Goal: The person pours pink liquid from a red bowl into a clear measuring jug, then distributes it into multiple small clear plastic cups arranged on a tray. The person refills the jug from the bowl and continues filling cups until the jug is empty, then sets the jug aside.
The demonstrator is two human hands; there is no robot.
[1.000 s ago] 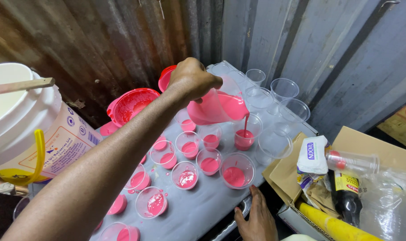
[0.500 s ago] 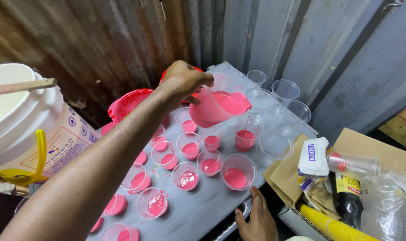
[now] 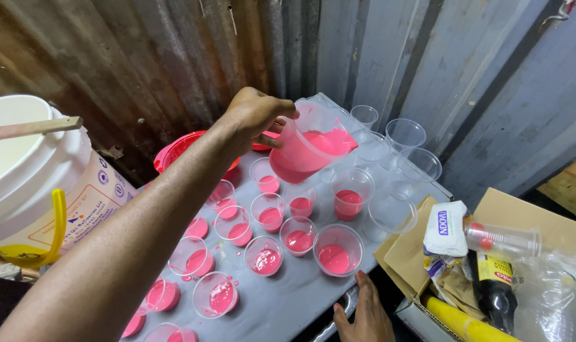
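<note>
The left hand [image 3: 253, 114] grips a clear plastic jug [image 3: 307, 149] by its rim, holding it tilted over the far middle of the desk [image 3: 288, 301]; pink liquid coats its inside and pools toward the spout, which hangs above a filled cup [image 3: 351, 196] without any stream visible. The right hand [image 3: 364, 316] rests open on the near edge of the desk, grasping nothing. As a judgement, the filling looks well past halfway: about thirteen small clear cups with pink liquid [image 3: 335, 250] can be counted, spread from the near left corner to the middle, though those at the lower left are partly cut off by the arm and the frame, so the count is rough. At least five empty cups [image 3: 405, 133] stand at the far right end, just beside the corrugated metal wall [image 3: 427, 57]; one more may sit hidden behind the jug. One red basin [image 3: 180, 149] lies behind the arm, one large white bucket [image 3: 28, 171] with a wooden stick [image 3: 31, 128] across it stands to the left, and one open cardboard box [image 3: 491, 215] of odds sits at the right.
</note>
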